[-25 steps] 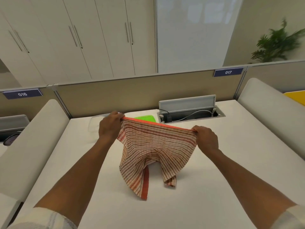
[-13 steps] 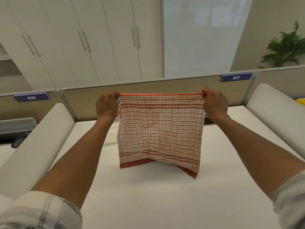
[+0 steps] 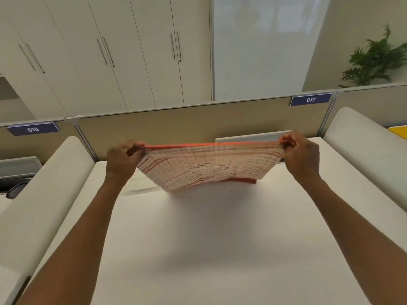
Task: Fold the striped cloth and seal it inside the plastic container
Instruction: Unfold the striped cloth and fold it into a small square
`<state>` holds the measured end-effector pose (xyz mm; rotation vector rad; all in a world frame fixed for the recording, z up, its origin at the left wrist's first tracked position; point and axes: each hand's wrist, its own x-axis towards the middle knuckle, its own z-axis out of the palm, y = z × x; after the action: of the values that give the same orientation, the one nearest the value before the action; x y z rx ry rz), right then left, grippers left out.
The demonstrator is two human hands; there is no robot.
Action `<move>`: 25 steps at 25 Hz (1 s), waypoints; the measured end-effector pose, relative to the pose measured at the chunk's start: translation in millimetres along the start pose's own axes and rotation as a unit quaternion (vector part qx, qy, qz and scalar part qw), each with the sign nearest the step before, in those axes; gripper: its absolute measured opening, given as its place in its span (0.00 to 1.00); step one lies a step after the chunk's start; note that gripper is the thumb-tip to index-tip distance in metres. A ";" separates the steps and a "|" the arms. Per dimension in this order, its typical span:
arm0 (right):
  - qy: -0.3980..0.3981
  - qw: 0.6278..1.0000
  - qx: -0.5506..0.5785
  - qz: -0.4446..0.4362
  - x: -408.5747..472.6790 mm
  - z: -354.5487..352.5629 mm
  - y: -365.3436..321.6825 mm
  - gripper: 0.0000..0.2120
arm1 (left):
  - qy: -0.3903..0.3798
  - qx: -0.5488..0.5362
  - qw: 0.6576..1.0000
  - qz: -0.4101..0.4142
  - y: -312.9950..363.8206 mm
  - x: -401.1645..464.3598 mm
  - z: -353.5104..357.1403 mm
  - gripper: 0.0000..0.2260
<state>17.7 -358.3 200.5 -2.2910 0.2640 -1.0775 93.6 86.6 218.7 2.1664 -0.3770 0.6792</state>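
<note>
Because folding wants a flat start, left hand (image 3: 122, 160) and right hand (image 3: 302, 155) each pinch a corner of the red-and-white striped cloth (image 3: 207, 166), taut above the white tabletop (image 3: 209, 238).

You face a plain white surface (image 3: 220, 249) in an open-plan office, bounded at the back by a beige fabric partition (image 3: 187, 124) carrying blue number plates marked 016 (image 3: 33, 129) and 017 (image 3: 310, 99). Rounded white side dividers (image 3: 44, 194) flank it on both sides. Behind the partition stands a wall of tall white cupboards with slim metal handles (image 3: 105, 51), next to a frosted glass panel (image 3: 264, 45) glowing with soft daylight. A green leafy potted plant (image 3: 374, 60) rises at your far right.
</note>
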 end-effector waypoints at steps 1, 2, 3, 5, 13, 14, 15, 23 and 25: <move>-0.030 0.999 0.020 0.006 -18.3 -2.9 12.5 0.13 | -0.029 -0.035 0.998 -0.033 -6.9 -18.2 0.8 0.13; -0.062 0.998 0.032 0.007 -37.0 -5.8 24.8 0.15 | -0.062 -0.057 0.994 -0.070 -15.2 -35.4 2.5 0.13; -0.094 0.995 0.033 0.010 -56.4 -8.2 36.9 0.15 | -0.101 -0.073 0.986 -0.107 -25.2 -52.9 4.6 0.13; -0.154 0.987 0.025 0.043 -89.3 -12.4 58.9 0.16 | -0.186 -0.079 0.966 -0.160 -42.4 -81.0 7.6 0.09; -0.358 0.924 0.009 0.133 -158.2 -12.0 112.2 0.13 | -0.338 -0.088 0.897 -0.270 -81.8 -131.0 17.7 0.00; -0.376 0.916 0.017 0.140 -160.1 -11.9 116.8 0.12 | -0.342 -0.090 0.894 -0.277 -85.9 -132.4 18.9 0.01; -0.391 0.908 0.025 0.147 -160.9 -11.8 120.5 0.10 | -0.343 -0.091 0.892 -0.282 -89.3 -132.9 19.9 0.01; -0.357 0.905 0.065 0.223 -130.2 23.5 126.6 0.05 | -0.262 -0.102 0.914 -0.293 -110.8 -102.9 58.6 0.02; -0.329 0.914 0.039 0.234 -117.3 41.3 126.3 0.05 | -0.241 -0.090 0.920 -0.296 -118.7 -88.7 75.7 0.02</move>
<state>-19.2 -394.9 31.1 -2.2081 0.4477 -0.0563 104.2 104.7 53.6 2.0908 -0.0141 -0.2269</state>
